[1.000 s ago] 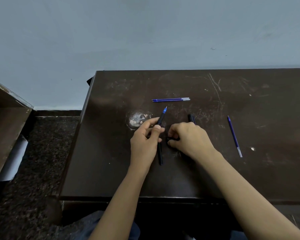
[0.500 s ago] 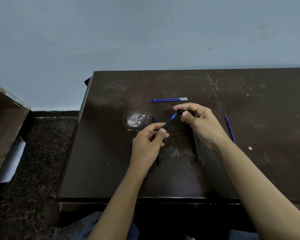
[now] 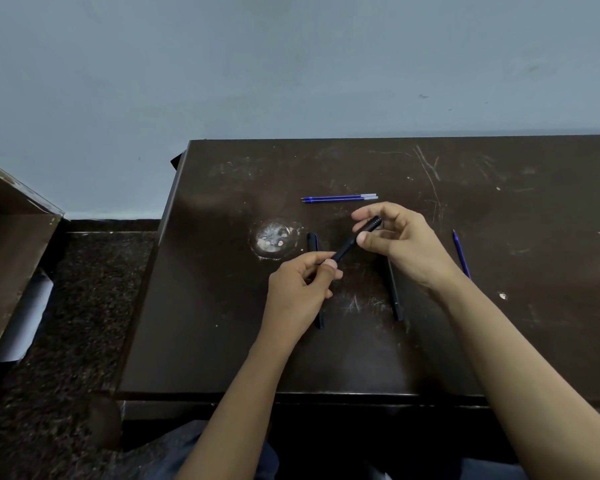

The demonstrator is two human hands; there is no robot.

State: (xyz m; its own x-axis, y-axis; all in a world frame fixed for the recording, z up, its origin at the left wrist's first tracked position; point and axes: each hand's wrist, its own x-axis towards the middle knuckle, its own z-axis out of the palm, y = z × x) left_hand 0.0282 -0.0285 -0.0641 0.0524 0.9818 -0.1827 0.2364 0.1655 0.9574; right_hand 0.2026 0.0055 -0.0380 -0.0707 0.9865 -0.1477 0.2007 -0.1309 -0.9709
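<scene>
Pen (image 3: 346,246) | left hand (image 3: 298,289) grips 1 end | right hand (image 3: 407,245) pinches other

Bare forearms, left hand (image 3: 300,294), right hand (image 3: 407,245), dark blue trousers (image 3: 174,457).

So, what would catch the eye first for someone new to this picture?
First, the two hands above the middle of the dark table: the left hand and the right hand each pinch one end of a black pen, held slanted between them. Next, two blue refills lie side by side beyond the hands, and a pale worn patch shows just beyond the left hand.
</scene>
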